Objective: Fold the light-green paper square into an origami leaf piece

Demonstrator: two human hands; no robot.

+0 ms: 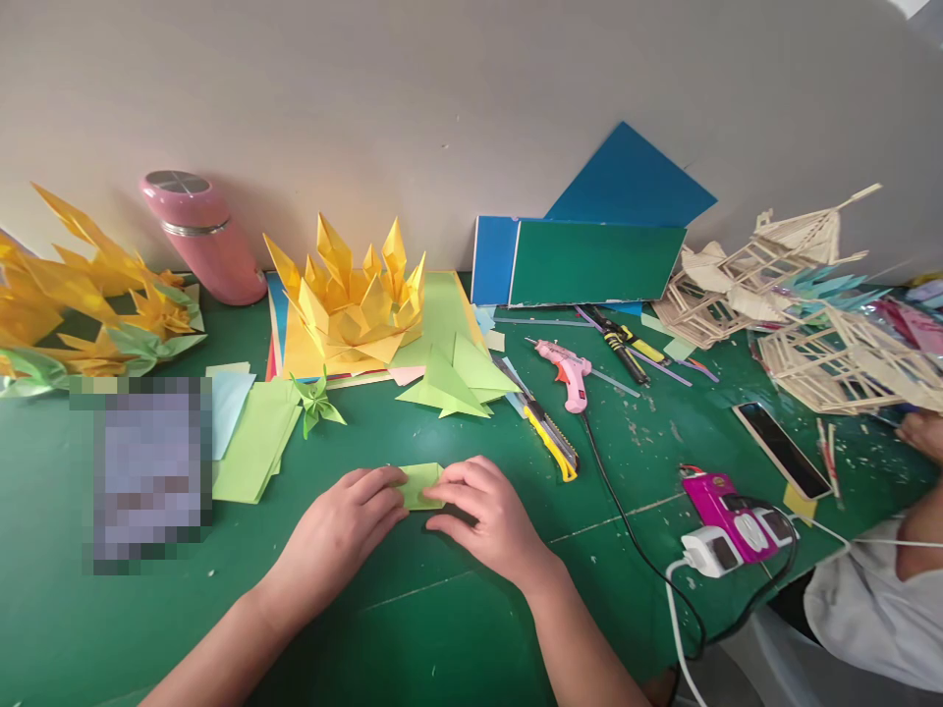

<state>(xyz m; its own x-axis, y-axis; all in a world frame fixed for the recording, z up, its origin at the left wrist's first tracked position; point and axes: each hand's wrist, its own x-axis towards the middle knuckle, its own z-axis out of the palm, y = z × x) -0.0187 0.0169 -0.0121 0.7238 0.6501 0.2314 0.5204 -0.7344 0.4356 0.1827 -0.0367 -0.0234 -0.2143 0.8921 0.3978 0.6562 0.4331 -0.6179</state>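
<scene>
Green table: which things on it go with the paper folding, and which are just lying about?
Probably for the folding:
- small green paper, touched by left hand and right hand
- green sheets
- pointed green pieces

Probably just lying about:
- pink bottle
- phone

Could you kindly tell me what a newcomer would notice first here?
Probably the yellow flower, standing on stacked sheets toward the back, left of centre. The pink flask stands farther left by the wall, and stick models sit far right. Closer in, the left grip and right grip touch a small green paper.
</scene>
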